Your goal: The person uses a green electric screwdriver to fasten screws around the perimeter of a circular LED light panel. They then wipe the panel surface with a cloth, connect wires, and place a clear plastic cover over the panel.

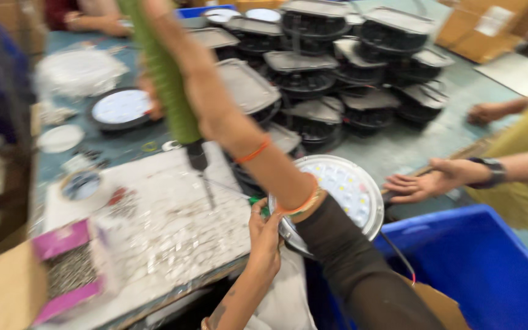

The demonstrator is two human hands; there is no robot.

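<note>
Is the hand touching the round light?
Touching. The head view shows the left hand with fingers on the rim of the round light.

The desk (398,150) has a blue-grey top, and a worn white sheet (172,232) covers its near part. Dark round lamp housings (337,67) are stacked in a heap at the far side, with one white-faced round lamp (120,109) lying flat to the left. A pink-edged box of small screws (62,269) sits at the near left corner, beside a roll of tape (82,186).

Green screwdriver (165,73) upright, tip down; round LED lamp (344,189) at bench edge.
</note>
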